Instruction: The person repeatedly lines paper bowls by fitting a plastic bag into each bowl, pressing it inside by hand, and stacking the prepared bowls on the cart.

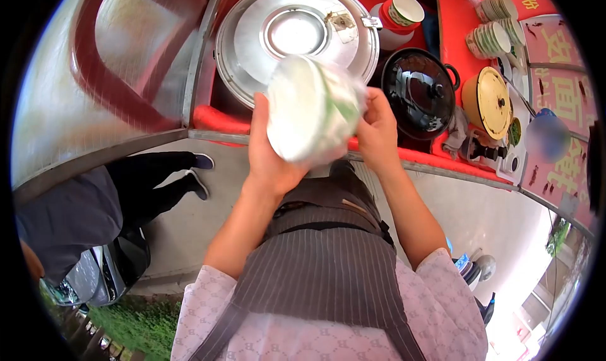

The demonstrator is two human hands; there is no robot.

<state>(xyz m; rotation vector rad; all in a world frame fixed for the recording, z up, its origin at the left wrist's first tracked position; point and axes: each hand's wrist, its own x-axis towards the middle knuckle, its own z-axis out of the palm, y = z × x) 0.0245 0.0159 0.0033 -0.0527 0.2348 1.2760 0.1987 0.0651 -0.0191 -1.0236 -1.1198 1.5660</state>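
Between my two hands is a white paper bowl (297,112) with a green pattern, tilted on its side and smeared by motion. I cannot tell whether it is a single bowl or several nested in a wrapper. My left hand (268,156) curves around its left and lower side, thumb up along the edge. At its right side my right hand (379,130) has its fingers bent and closed against it. Just behind the bowl lies a large round metal lid (243,42), partly covered by it.
A black lidded pot (410,86) and a yellow lidded pot (486,102) stand to the right. Similar bowls (489,40) are stacked at the back right; another bowl (406,9) tops a red-and-white container (391,36). At left a person in dark trousers (142,171) is near the stall.
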